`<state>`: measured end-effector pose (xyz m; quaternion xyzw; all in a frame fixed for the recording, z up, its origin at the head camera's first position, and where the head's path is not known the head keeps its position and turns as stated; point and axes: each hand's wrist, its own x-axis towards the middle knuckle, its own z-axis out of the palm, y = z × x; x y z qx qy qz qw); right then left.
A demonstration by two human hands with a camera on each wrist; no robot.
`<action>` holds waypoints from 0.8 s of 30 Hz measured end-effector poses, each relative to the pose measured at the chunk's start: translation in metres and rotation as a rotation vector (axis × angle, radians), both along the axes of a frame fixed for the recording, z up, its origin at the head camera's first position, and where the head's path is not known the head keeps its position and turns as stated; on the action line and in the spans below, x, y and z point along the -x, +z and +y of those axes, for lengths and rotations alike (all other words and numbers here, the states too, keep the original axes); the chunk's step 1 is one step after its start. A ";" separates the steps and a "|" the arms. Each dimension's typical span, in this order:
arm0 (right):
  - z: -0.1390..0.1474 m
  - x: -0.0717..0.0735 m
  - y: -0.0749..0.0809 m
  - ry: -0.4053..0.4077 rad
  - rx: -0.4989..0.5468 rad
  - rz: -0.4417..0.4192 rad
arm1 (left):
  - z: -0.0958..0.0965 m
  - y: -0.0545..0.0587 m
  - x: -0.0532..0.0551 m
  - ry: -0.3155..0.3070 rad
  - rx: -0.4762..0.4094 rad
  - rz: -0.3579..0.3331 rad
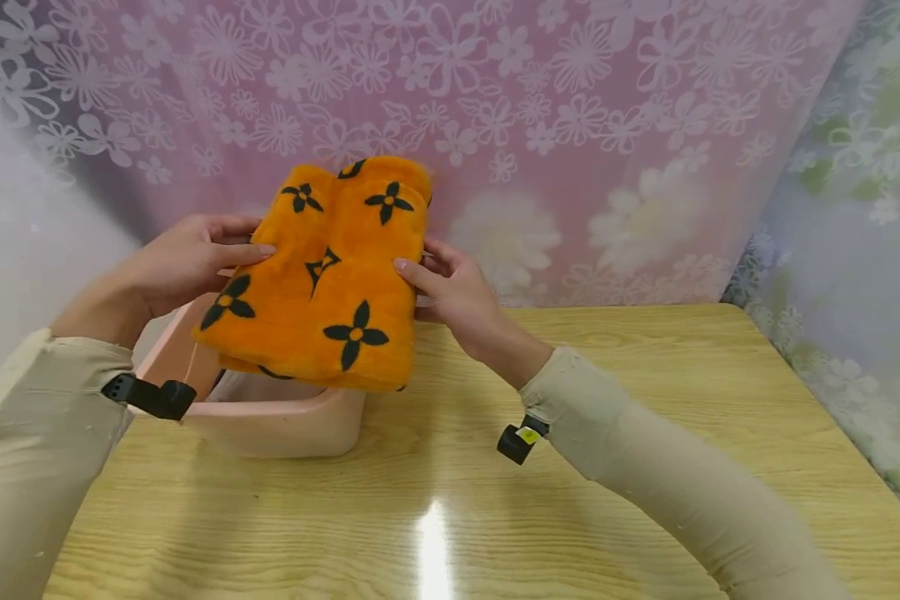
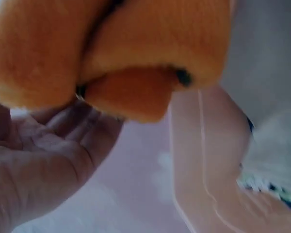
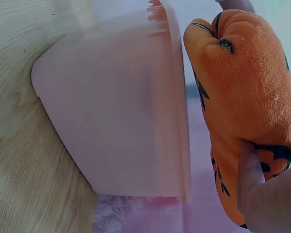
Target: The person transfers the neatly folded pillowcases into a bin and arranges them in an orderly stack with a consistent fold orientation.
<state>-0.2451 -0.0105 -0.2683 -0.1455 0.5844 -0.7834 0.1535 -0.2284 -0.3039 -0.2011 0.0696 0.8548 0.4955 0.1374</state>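
Note:
An orange plush cloth (image 1: 330, 283) with dark four-petal flower marks is folded into a thick bundle and held up over the pink plastic bin (image 1: 285, 429). My left hand (image 1: 183, 262) grips its left side, thumb on the near face. At the right side my right hand (image 1: 457, 296) pinches it, thumb in front and the other fingers partly hidden behind. The left wrist view shows the folded layers of the cloth (image 2: 155, 43) above the left palm (image 2: 53, 165). From the right wrist, the bundle (image 3: 252, 97) appears beside the bin's rim, apart from it.
The bin stands on the left of a wood-grain table (image 1: 645, 400). Inside it lies pale grey fabric (image 2: 276, 145), mostly hidden by the bundle in the head view. A pink flowered curtain (image 1: 510, 125) hangs behind the table.

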 end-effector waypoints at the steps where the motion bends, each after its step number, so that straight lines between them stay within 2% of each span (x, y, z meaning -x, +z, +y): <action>1: -0.005 0.001 -0.001 -0.006 -0.004 -0.008 | -0.006 -0.002 0.002 -0.010 0.012 0.004; 6: -0.030 0.006 -0.004 -0.016 -0.034 -0.046 | -0.035 -0.013 0.010 -0.021 0.011 -0.002; 11: -0.051 0.007 -0.010 0.007 -0.045 -0.068 | -0.058 -0.023 0.009 -0.005 0.004 -0.024; 20: -0.070 0.009 -0.018 0.037 -0.059 -0.082 | -0.081 -0.036 0.010 -0.018 0.014 -0.054; 24: -0.078 0.008 -0.018 0.026 -0.140 -0.075 | -0.088 -0.042 0.011 -0.061 0.007 -0.087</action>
